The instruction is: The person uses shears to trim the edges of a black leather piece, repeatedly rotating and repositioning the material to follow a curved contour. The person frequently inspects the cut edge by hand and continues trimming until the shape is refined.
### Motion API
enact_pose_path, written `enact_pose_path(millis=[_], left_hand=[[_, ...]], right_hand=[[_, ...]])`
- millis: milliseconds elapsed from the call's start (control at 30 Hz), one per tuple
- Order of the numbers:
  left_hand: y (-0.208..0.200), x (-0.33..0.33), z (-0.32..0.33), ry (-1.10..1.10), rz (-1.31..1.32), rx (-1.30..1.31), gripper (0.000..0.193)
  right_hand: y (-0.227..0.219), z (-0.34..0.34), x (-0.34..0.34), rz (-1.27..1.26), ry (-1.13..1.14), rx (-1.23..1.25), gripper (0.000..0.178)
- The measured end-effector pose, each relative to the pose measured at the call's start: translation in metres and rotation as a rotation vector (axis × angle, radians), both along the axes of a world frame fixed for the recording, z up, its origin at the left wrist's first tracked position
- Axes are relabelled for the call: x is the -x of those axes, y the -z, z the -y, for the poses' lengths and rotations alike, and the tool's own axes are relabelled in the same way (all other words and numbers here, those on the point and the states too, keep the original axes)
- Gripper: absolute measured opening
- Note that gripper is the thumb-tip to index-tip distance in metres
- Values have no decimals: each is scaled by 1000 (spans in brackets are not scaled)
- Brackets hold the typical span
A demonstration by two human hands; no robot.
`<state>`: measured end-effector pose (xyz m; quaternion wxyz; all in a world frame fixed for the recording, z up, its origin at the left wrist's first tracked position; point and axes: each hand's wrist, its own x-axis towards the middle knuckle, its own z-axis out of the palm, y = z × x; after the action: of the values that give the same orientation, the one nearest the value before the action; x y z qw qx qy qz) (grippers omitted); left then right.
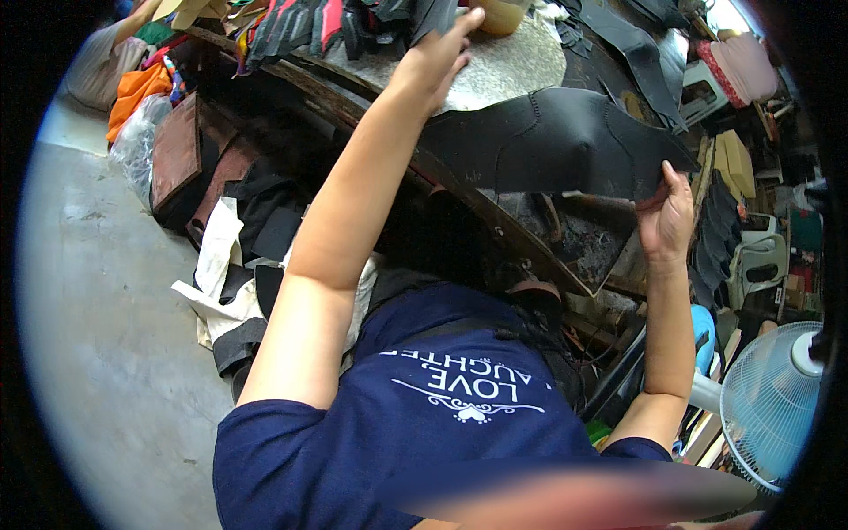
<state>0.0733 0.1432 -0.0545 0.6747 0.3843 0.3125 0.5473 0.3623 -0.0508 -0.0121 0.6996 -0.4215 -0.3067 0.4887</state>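
Note:
My right hand (669, 216) grips the lower right corner of a black stitched leather-like piece (565, 137), its thumb pressed on the edge. The piece is wide and curved, with stitch lines across it, and is raised at the table's near side. My left hand (439, 66) reaches to the far side, fingers stretched out. It is beside a black flat piece (433, 19) near a pile of black and red cut pieces (322, 26); whether it touches that piece I cannot tell.
A pale stone slab (521, 71) lies on the worktable, with a yellowish container (505, 16) on it. More black sheets (632, 53) lie at the far right. A fan (777, 397) stands at right; brown boards (181, 159) and bags lean at left.

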Motion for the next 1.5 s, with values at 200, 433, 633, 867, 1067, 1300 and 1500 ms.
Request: enact_pose_path(millis=[200, 433, 633, 867, 1067, 1300, 1500], left_hand=[[-14, 35, 80, -203, -632, -554, 37], [4, 53, 136, -616, -1130, -763, 42], [45, 53, 158, -262, -66, 124, 39], [60, 50, 182, 128, 276, 725, 58], [54, 62, 188, 96, 429, 868, 46], [-15, 119, 167, 144, 438, 104, 31], [-34, 89, 166, 7, -544, -182, 44]], right_hand=[[14, 27, -8, 144, 125, 96, 8], [14, 54, -9, 233, 101, 285, 6], [16, 71, 16, 191, -4, 236, 20], [4, 70, 34, 56, -7, 128, 24], [5, 64, 54, 223, -392, 124, 21], [-19, 9, -20, 1281, -469, -31, 38], [8, -58, -77, 1816, 33, 205, 41]])
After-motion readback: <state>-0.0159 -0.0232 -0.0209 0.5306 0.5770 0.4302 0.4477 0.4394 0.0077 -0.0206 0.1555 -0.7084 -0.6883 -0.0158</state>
